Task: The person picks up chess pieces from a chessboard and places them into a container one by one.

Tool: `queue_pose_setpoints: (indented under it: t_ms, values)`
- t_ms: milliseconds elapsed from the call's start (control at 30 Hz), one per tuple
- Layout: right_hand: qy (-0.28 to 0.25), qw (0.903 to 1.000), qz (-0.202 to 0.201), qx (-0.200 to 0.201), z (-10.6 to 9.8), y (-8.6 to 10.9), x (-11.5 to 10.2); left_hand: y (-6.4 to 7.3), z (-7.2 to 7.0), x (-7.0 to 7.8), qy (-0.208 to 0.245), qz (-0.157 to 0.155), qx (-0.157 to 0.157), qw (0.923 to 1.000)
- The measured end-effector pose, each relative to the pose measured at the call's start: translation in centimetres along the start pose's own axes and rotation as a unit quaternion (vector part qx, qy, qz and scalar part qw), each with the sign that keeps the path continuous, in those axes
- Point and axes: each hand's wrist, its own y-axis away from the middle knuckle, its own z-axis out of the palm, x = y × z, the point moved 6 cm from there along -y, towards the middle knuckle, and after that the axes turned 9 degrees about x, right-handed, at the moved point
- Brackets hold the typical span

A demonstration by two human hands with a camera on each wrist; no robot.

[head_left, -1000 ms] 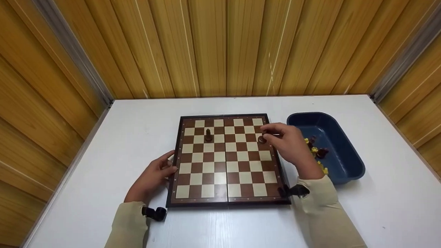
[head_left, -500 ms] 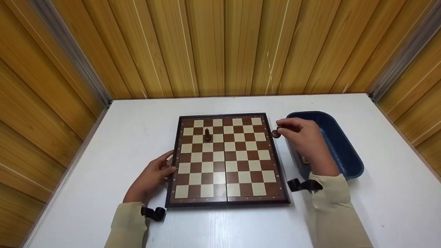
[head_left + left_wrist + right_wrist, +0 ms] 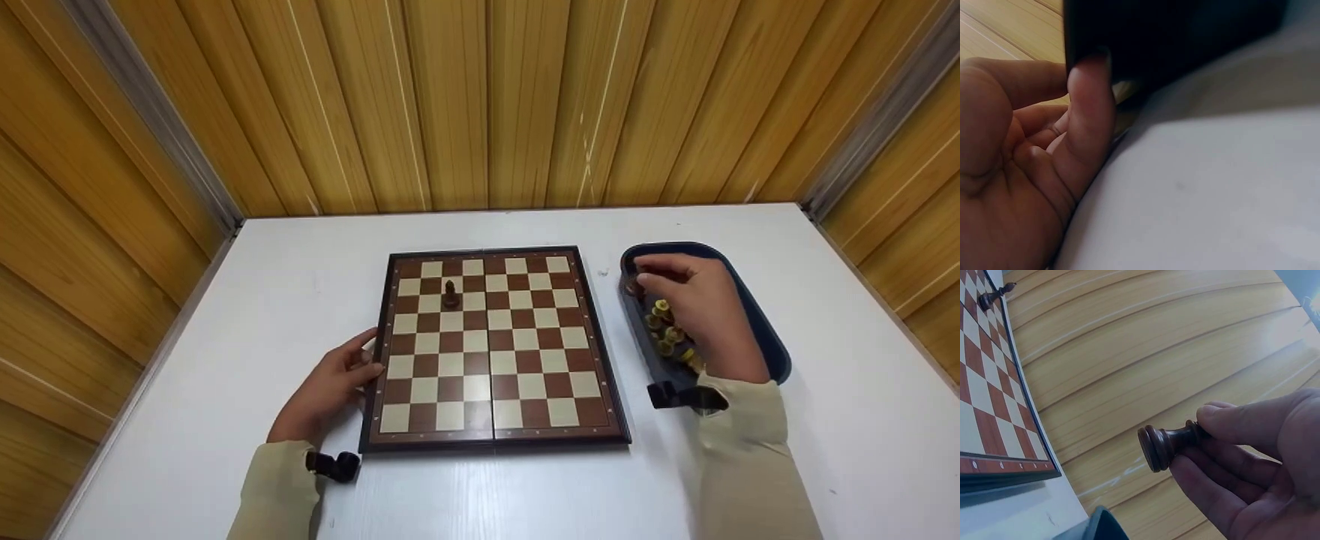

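My right hand (image 3: 701, 307) pinches a dark brown chess piece (image 3: 1165, 444) between thumb and fingers. Its base points away from the palm and its top is hidden in the grip. This hand is over the left part of a blue plastic tub (image 3: 761, 322). On the chessboard (image 3: 480, 345), a dark bishop-like piece (image 3: 450, 295) stands upright in the far left part. My left hand (image 3: 330, 386) holds the board's left edge; in the left wrist view its thumb (image 3: 1090, 107) presses against the dark side.
Several yellow chess pieces (image 3: 667, 337) lie in the tub, partly behind the right hand. Board and tub sit side by side on a white table (image 3: 187, 360). A wood-patterned wall (image 3: 450, 105) closes off the back, with similar panels at both sides.
My right hand has carried the dark chess piece from over the board's right edge rightward to the tub. The left hand has stayed at the board's edge; the standing piece has not moved.
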Motion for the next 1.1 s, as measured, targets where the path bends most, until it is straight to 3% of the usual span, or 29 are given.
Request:
queue_pose_setpoints:
  t_ms: [233,633,900,1100]
  values:
    - [0.018,0.9995,0.023,0.011,-1.5,-0.2,1.0,0.1,0.0,0.0,-0.002,-0.008,0.007,0.9999]
    - [0.040,0.9964,0.073,0.015,-3.2,-0.4,2.9,0.0,-0.2,0.1,-0.021,0.004,0.004,0.9997]
    - [0.052,0.9951,0.077,0.036,-3.7,-0.8,3.7,0.1,0.1,0.0,0.007,-0.003,-0.005,1.0000]
    - [0.067,0.9916,0.104,0.038,-4.3,-0.9,4.4,0.1,0.0,0.1,0.000,0.001,-0.001,1.0000]
